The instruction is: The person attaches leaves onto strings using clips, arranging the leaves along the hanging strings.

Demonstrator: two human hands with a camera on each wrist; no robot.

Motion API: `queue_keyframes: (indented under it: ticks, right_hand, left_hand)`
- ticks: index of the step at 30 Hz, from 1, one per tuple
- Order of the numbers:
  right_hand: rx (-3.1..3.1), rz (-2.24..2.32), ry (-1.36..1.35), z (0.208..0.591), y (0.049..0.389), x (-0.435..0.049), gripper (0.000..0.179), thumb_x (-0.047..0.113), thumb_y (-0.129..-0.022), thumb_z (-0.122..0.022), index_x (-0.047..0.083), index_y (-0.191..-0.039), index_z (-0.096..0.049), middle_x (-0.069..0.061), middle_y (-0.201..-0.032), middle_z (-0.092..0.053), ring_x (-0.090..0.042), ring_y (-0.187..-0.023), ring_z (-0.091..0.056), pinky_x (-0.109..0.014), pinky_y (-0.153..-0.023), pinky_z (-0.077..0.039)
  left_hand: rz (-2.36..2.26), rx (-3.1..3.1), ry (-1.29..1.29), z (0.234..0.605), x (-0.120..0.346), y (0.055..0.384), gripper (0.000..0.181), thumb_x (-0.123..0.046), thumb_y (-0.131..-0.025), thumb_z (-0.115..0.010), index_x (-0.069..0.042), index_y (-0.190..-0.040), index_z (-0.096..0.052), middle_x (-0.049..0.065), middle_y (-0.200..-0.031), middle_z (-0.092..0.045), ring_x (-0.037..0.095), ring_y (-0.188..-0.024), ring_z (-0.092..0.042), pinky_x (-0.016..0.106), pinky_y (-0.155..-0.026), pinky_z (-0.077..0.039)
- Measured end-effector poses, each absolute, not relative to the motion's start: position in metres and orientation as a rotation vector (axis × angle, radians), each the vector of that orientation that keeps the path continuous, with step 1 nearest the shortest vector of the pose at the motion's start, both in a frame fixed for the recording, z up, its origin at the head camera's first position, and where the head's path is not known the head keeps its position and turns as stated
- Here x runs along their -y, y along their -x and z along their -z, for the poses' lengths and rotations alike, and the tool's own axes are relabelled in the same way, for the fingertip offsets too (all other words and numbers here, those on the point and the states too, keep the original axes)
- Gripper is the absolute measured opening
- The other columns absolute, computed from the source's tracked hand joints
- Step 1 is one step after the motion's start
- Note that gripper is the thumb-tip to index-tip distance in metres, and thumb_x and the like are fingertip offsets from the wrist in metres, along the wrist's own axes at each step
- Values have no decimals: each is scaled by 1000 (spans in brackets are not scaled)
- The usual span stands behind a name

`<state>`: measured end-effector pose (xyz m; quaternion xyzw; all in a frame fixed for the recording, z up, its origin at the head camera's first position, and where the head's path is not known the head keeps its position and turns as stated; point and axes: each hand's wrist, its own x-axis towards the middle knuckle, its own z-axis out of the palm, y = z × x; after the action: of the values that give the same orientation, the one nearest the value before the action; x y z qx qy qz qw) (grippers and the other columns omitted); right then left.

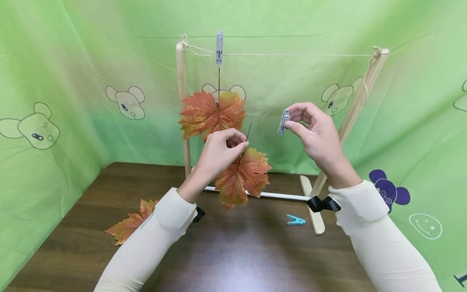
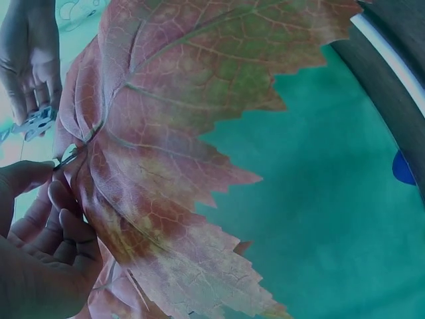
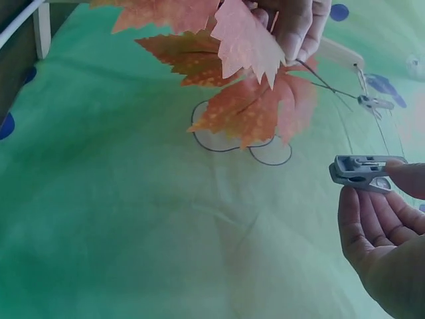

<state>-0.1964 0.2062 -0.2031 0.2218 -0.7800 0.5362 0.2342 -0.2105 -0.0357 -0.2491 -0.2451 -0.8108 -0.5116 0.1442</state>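
Note:
Between thumb and fingertips my left hand (image 1: 224, 150) pinches the stem of an orange-green artificial maple leaf (image 1: 242, 176), whose blade hangs below the hand. My right hand (image 1: 319, 136) holds a grey clothespin (image 1: 283, 121) by its end, thumb on one side and fingers on the other. In the right wrist view that clothespin (image 3: 365, 173) lies sideways in the fingers, apart from the line. Behind my left hand a second maple leaf (image 1: 211, 113) hangs by its stem from another grey clothespin (image 1: 219, 48), which is clipped on the string (image 1: 299, 55).
The string runs between two wooden posts (image 1: 348, 109), joined low down by a white rod (image 1: 284, 196). A blue clothespin (image 1: 296, 220) lies on the brown table (image 1: 233, 259) near the right foot. Another maple leaf (image 1: 127, 227) lies at the left, partly behind my left sleeve.

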Motion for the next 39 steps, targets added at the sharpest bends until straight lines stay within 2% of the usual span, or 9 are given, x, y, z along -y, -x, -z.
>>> queue_keyframes:
  ticks: [7, 24, 39]
  right_hand:
    - [2048, -1525, -610, 198, 199, -205, 20, -5, -96, -70, 10, -109, -69, 6, -97, -69, -10, -94, -65, -15, -84, -53]
    - [1959, -1579, -635, 180, 211, -197, 18, -4, -95, -72, 9, -106, -71, 3, -95, -70, -12, -91, -65, -16, -84, -54]
    - [1892, -1595, -671, 162, 227, -192, 17, -5, -94, -72, 9, -103, -73, 3, -93, -70, -12, -89, -64, -17, -82, -53]
  left_hand:
    - [1476, 2329, 692, 247, 33, 216, 5, -15, -98, -75, -10, -97, -76, 3, -86, -74, 17, -76, -61, 26, -69, -49]
    - [1474, 2228, 685, 230, 18, 232, 7, -15, -96, -76, -8, -95, -77, 5, -82, -74, 16, -73, -62, 23, -69, -49]
    - [1481, 2138, 661, 218, 5, 245, 9, -14, -96, -77, -6, -96, -77, 8, -86, -75, 16, -77, -66, 20, -72, -51]
